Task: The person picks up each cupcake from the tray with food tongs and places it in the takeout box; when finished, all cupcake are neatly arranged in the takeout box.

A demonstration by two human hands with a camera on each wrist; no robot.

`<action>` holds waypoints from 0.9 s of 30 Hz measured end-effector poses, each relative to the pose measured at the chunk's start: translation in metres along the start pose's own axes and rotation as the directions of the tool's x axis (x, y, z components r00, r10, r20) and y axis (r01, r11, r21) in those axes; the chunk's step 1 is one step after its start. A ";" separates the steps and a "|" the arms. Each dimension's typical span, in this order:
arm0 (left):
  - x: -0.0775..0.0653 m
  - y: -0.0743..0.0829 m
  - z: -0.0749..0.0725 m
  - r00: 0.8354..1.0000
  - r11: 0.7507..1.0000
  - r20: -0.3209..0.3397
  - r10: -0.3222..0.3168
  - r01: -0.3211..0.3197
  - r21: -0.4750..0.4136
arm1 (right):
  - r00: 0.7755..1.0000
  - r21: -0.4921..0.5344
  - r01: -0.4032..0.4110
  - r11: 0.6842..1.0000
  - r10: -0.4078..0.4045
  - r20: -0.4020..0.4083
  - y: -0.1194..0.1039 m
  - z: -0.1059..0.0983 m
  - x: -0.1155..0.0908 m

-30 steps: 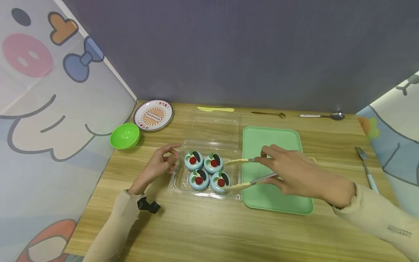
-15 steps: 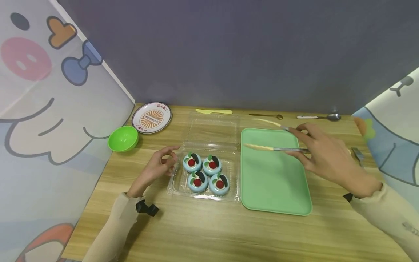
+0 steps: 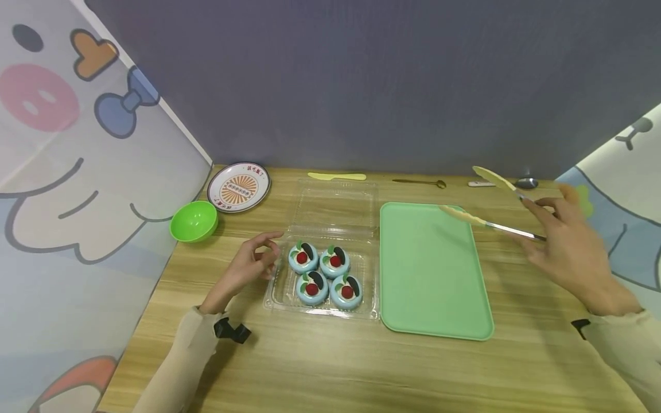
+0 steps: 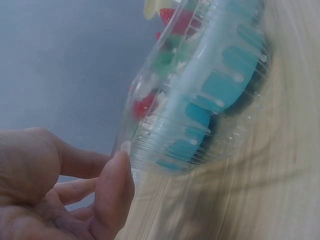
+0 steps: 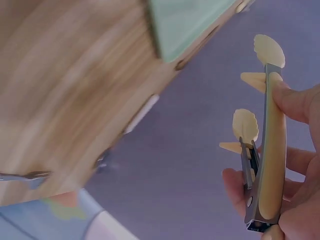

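Observation:
My left hand [image 3: 252, 263] is at the left side of a clear plastic clamshell box [image 3: 365, 289], its lid laid back. In the left wrist view, thumb and finger pinch the box's rim. Inside sit several light-blue toy cupcakes [image 3: 311, 288], each topped with a red berry, green leaves and a dark oval piece. My right hand [image 3: 573, 249] grips cream-tipped metal tongs [image 5: 274, 150] beyond the tray's right edge, their tips spread apart with nothing between them. A pale green tray [image 3: 436, 275] lies right of the box, bare.
A green bowl [image 3: 194, 220] and a patterned plate [image 3: 239, 187] stand at the back left. Along the back edge lie a yellow knife [image 3: 338, 176], a small brown spoon [image 3: 419, 182] and a white-handled spoon [image 3: 525, 183]. Walls enclose the table's back and sides.
My right hand has moved right with the tongs, from over the cupcakes, across the tray, to its right side. My left hand stays at the box. The cupcakes stay in place.

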State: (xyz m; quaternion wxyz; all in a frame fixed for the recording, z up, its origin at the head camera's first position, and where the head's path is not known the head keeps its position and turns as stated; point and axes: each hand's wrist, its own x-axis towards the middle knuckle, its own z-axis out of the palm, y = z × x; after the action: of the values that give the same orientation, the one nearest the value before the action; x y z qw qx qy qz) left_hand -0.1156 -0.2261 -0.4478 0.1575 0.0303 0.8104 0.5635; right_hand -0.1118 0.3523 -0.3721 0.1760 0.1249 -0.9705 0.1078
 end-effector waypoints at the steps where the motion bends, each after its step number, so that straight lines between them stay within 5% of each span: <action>1: 0.000 0.000 0.000 1.000 1.000 0.001 0.002 -0.002 0.001 | 1.000 0.000 -0.015 1.000 0.015 -0.001 0.005 0.000 -0.002; 13: 0.000 -0.001 -0.001 1.000 1.000 -0.003 -0.002 0.002 0.003 | 0.977 0.028 -0.209 0.977 0.210 -0.035 0.041 0.020 -0.051; 27: 0.000 -0.001 0.000 1.000 1.000 0.000 0.005 -0.005 0.001 | 0.912 0.004 -0.400 0.917 0.397 0.102 0.038 0.045 -0.076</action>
State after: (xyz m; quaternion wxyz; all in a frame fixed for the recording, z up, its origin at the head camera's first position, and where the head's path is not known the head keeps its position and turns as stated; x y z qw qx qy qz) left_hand -0.1155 -0.2269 -0.4486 0.1559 0.0322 0.8107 0.5634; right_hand -0.0674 0.3920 -0.4480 0.1005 -0.0682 -0.9817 0.1469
